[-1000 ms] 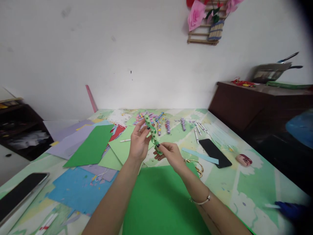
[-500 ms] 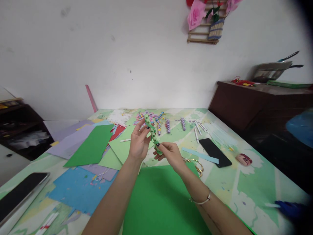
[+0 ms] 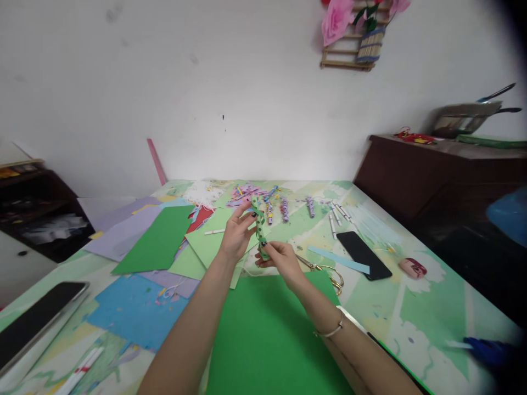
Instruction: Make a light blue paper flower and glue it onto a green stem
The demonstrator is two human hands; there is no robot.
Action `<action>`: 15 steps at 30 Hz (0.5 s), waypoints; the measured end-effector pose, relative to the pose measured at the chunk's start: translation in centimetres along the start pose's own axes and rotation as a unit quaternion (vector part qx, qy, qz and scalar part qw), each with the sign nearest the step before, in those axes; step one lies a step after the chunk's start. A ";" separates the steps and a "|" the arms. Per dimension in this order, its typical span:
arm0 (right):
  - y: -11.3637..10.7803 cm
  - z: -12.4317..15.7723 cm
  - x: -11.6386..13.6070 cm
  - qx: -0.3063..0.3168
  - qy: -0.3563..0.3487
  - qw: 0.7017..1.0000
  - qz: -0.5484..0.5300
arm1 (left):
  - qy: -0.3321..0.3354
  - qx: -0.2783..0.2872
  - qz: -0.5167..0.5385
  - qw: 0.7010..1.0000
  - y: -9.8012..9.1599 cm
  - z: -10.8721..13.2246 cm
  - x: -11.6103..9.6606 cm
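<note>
Between my hands is a light green paper roll (image 3: 259,226) with dark dots and darker green strips around it, held nearly upright. My left hand (image 3: 240,229) pinches it near the top, while my right hand (image 3: 280,259) grips its lower end with thumb and fingers. Below them lies a large green foam sheet (image 3: 272,329). Gold-handled scissors (image 3: 325,269) rest just beyond my right wrist. Past the roll, several spotted purple rolls (image 3: 285,209) stand or lie near a heap of coloured scraps (image 3: 246,195).
Coloured sheets, among them a green one (image 3: 154,238) and a blue one (image 3: 132,310), overlap on the left. A tablet (image 3: 37,318) lies at the near left. To the right are a black phone (image 3: 362,255), a light blue strip (image 3: 340,259), white markers (image 3: 332,226) and a computer mouse (image 3: 413,267).
The roll has turned more upright, and my right hand has shifted slightly left. More of the scissors now shows. The view has swung a little to the left.
</note>
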State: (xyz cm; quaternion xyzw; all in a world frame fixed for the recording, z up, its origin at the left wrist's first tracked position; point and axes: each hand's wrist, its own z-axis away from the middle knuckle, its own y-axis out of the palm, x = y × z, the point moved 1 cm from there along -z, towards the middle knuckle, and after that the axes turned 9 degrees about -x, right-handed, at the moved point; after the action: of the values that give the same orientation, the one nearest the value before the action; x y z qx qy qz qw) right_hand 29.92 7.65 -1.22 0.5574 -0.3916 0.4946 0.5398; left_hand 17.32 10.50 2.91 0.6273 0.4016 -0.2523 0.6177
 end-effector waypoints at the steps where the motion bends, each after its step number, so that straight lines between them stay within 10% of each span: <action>1: 0.1 -0.1 -0.4 -0.003 0.014 1.000 -0.003 | -0.007 -0.002 -0.008 1.000 -0.4 -0.3 0.4; 15: 0.1 -0.2 -1.7 -0.033 0.100 0.994 0.004 | -0.042 0.016 -0.003 0.999 -1.7 -1.1 2.5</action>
State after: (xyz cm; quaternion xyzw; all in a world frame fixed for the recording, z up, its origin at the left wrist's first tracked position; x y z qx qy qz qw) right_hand 29.43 7.70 -2.88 0.4854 -0.3541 0.5370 0.5921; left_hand 17.11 11.95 -0.01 0.6250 0.3726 -0.2866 0.6232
